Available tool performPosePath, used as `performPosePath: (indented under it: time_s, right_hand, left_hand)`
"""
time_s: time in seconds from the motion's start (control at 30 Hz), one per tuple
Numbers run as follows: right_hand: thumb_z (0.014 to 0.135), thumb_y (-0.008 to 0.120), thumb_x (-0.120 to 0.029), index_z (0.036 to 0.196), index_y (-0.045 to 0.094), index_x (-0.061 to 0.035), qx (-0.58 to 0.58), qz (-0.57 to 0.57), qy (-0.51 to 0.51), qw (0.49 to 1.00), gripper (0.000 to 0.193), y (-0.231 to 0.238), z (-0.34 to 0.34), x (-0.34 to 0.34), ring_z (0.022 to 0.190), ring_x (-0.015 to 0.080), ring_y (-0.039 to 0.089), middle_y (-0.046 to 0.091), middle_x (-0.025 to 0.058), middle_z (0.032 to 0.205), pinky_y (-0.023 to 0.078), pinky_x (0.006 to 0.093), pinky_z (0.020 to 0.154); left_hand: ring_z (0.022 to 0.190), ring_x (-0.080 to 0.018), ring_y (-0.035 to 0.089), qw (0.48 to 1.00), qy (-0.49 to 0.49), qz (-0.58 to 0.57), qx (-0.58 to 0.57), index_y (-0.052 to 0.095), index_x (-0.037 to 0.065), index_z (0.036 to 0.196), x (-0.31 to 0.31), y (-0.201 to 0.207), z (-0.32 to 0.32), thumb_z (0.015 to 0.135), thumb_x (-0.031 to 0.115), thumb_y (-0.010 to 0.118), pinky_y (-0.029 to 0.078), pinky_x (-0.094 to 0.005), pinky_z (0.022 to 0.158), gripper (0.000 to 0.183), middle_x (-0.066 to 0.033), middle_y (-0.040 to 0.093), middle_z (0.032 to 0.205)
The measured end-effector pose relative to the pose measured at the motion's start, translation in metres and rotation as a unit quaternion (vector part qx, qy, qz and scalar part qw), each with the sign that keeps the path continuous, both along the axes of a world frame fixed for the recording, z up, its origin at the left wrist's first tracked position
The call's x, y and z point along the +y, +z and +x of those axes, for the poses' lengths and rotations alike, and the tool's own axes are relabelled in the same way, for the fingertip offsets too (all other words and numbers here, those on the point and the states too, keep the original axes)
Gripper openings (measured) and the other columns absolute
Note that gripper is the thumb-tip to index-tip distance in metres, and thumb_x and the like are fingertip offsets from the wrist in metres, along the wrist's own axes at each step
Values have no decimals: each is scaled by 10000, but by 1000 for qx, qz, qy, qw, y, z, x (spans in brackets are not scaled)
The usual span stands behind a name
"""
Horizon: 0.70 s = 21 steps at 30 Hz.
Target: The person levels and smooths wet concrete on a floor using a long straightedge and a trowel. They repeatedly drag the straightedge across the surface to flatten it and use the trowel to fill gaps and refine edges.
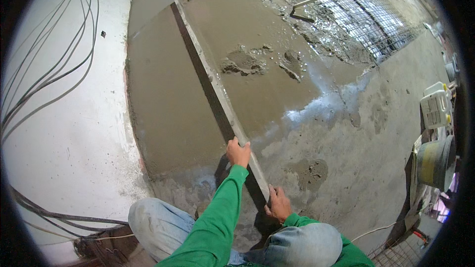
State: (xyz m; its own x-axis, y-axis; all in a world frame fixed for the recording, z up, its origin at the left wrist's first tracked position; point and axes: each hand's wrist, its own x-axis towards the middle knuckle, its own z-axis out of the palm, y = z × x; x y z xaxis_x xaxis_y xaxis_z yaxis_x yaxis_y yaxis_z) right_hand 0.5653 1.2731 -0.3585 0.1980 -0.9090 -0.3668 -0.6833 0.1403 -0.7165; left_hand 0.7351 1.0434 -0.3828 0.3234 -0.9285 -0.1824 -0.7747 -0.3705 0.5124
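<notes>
A long, straight screed bar [212, 77] reaches from near my knees to the far part of the wet concrete [166, 79]. My left hand [238, 153] is closed around it about two thirds of the way down. At its near end my right hand [279, 203] grips it too, fingers wrapped over the edge. Left of the bar the concrete looks smooth, with a dark shadow beside the bar. To the right lie rough lumps of mortar [243, 63] on the surface. The undersides of both hands are hidden.
A white wall [64, 138] with hanging cables [81, 64] stands at left. Wire mesh [366, 15] lies at the far right, with a trowel-like tool [307, 3] before it. A bucket [435, 162] and a white jug [435, 106] stand along the right side.
</notes>
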Motion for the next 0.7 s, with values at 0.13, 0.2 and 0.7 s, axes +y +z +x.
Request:
performPosePath:
  time_s: [0.13, 0.2, 0.7]
  right_hand:
    - [780, 829, -216, 1555, 405, -12, 27, 16, 1, 999, 907, -2, -6, -1, 1163, 435, 585, 516, 222, 1302, 543, 503, 930]
    - [770, 828, -217, 1551, 418, -25, 23, -27, -22, 999, 902, -4, -8, -1, 1157, 434, 590, 522, 219, 1298, 548, 510, 916]
    - [750, 806, -187, 1516, 480, -67, 61, -69, -86, 992, 841, -6, -15, -6, 1166, 425, 580, 549, 216, 1292, 560, 508, 903]
  left_hand:
    - [1170, -461, 621, 999, -4, 45, -17, 671, -55, 1243, 1, 2, -9, 827, 289, 824, 502, -541, 983, 561, -266, 649, 1204]
    - [1151, -462, 622, 1000, 7, -8, 4, 673, -44, 1231, -1, 1, -13, 823, 300, 830, 501, -545, 972, 556, -268, 643, 1178]
    - [1125, -461, 627, 999, -14, 30, -1, 668, -61, 1292, -13, -12, -30, 797, 322, 861, 493, -525, 971, 655, -271, 662, 1137]
